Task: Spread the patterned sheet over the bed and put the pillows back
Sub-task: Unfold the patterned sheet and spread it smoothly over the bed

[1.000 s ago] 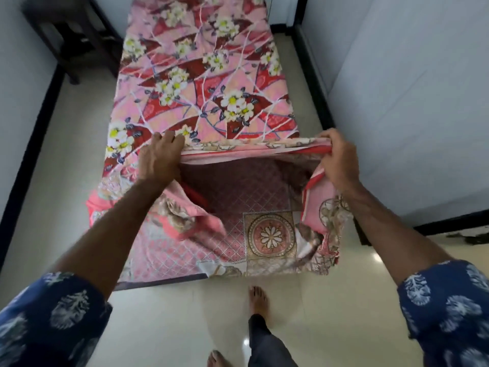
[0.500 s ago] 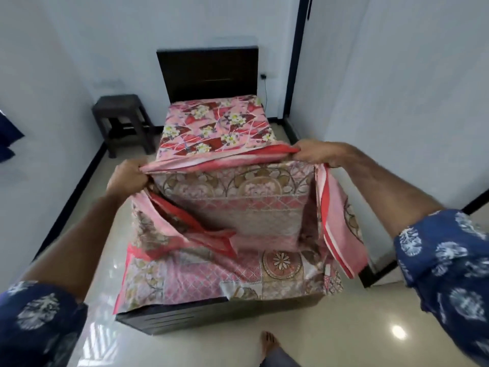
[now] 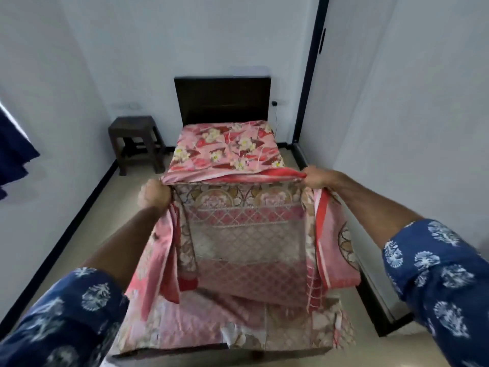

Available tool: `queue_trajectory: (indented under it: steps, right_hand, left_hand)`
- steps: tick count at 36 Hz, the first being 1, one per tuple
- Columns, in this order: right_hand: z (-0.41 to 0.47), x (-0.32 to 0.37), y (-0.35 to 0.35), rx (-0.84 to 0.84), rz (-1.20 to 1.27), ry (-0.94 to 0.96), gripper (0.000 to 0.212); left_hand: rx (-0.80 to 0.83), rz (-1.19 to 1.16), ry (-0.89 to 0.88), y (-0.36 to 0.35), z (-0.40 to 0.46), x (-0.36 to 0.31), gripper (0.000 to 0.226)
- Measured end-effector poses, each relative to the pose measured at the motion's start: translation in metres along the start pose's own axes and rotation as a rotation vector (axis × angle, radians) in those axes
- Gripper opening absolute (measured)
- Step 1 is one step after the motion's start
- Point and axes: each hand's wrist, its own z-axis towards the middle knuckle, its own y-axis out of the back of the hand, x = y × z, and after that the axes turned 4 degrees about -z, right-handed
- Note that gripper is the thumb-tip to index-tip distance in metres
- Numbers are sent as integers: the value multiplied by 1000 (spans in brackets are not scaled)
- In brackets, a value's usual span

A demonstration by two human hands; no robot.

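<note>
Two hands, left hand (image 3: 154,193), right hand (image 3: 316,178), gripping patterned sheet (image 3: 246,223)

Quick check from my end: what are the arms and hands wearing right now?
Both arms wear dark blue sleeves printed with white leaf-like motifs, pushed up so the forearms are bare. The left hand and right hand are bare: no gloves, and no rings or watch that I can see.

Single head-worn wide-angle view, standing at the foot of the bed (image 3: 254,348), facing along its length toward the headboard (image 3: 222,99) at 12 o'clock and tilted down. Both forearms enter close at 7 and 5 o'clock; stool (image 3: 133,139) far off at 10 o'clock. No second view to share the scene.
</note>
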Motion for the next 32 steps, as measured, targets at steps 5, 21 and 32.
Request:
queue_trajectory:
  steps: [5, 21, 32]
  right_hand:
    - [48, 26, 132, -649, 279, -19, 17]
    - [-3, 68, 364, -1384, 706, 454, 32]
    - [-103, -8, 238, -636, -503, 61, 24]
  left_hand:
    - [-166, -399, -114, 46, 109, -138, 36]
    - [-563, -917, -928, 266, 129, -354, 14]
    - [-187, 623, -1195, 197, 83, -171, 52]
